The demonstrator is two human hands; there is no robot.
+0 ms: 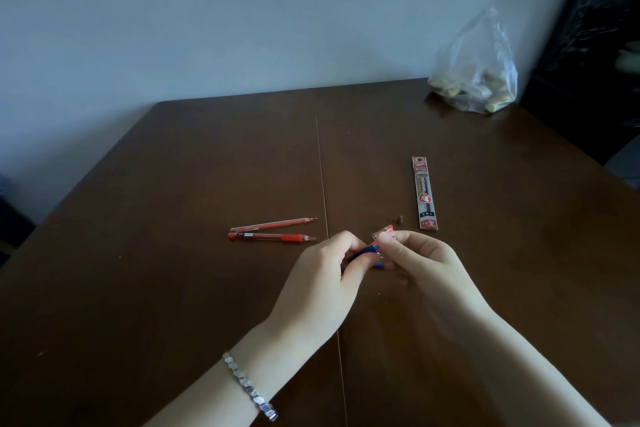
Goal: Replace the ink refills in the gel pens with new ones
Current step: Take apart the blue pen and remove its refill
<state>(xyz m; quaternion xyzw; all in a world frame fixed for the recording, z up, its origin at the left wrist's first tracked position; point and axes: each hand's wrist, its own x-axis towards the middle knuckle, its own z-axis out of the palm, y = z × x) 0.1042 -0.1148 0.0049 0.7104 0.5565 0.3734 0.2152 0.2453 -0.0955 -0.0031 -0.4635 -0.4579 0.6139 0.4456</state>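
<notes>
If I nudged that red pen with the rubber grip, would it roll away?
The pen would likely roll some: it looks round, lying flat on the table. Its grip might slow it. Probably light and stiff.

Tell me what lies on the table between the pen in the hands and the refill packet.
In the head view, one small dark tube-like piece lies on the bare table, apart from both pen and refill packet.

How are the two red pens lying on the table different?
The nearer red pen has a red grip and a red end plug; the farther red pen has a plain clear barrel. The nearer one lies level; the farther one slants away. Both show red inside and point right.
</notes>
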